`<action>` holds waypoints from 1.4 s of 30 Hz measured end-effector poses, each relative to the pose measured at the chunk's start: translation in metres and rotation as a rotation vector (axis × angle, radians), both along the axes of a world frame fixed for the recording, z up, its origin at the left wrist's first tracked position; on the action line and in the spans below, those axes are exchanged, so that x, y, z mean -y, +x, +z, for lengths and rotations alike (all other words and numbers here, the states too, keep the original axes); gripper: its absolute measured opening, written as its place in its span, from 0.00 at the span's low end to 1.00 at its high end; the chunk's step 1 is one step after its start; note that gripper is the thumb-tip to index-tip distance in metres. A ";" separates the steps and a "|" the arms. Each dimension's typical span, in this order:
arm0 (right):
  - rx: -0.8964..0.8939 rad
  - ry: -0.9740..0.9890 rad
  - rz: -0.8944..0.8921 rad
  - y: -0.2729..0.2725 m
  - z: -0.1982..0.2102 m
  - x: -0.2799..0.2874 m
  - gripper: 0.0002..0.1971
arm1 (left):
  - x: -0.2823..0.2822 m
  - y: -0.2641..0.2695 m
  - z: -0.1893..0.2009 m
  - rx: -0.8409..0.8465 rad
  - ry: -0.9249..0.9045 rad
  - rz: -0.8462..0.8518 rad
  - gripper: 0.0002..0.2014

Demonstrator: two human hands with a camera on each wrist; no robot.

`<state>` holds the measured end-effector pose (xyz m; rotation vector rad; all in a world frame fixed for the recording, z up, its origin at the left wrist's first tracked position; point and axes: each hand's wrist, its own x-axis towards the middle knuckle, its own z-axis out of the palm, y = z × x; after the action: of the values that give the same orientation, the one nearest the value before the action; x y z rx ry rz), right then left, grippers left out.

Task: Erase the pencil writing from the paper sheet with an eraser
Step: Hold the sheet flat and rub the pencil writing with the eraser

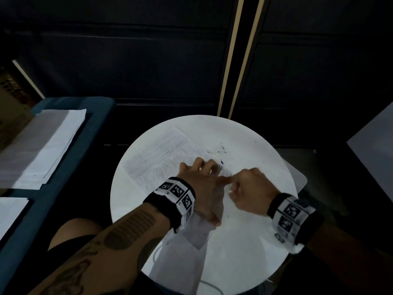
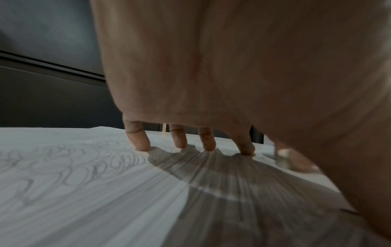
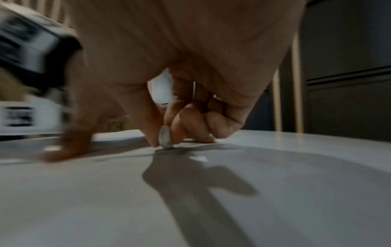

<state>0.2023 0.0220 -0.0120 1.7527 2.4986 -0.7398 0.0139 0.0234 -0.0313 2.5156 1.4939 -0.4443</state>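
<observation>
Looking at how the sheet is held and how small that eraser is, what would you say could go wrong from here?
1. The eraser is a tiny stub pinched in the right hand; it may slip out, leaving fingertips rubbing and smudging the graphite.
2. The left hand pins the paper sheet with spread fingertips only; hard strokes could crease or tear it.

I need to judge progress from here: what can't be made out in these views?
- Paper under both hands: hidden in the head view by the left hand and right hand.
- Eraser: hidden in the head view by the right hand; blurred in the right wrist view.
- Pencil marks near the eraser: the right wrist view is too blurred and shadowed.
- What the pencil marks say: too faint in the head view, motion-blurred in the left wrist view.
</observation>
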 end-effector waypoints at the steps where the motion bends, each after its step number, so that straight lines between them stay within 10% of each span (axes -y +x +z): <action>1: 0.002 -0.027 0.074 -0.006 0.000 0.010 0.11 | 0.000 -0.001 -0.001 -0.005 0.004 0.000 0.60; 42: 0.027 -0.002 -0.023 0.005 -0.005 -0.016 0.11 | -0.001 0.004 0.005 -0.019 -0.037 0.033 0.61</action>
<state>0.2078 0.0380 -0.0173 1.7813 2.4638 -0.7149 0.0183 0.0249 -0.0268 2.4613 1.5174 -0.4879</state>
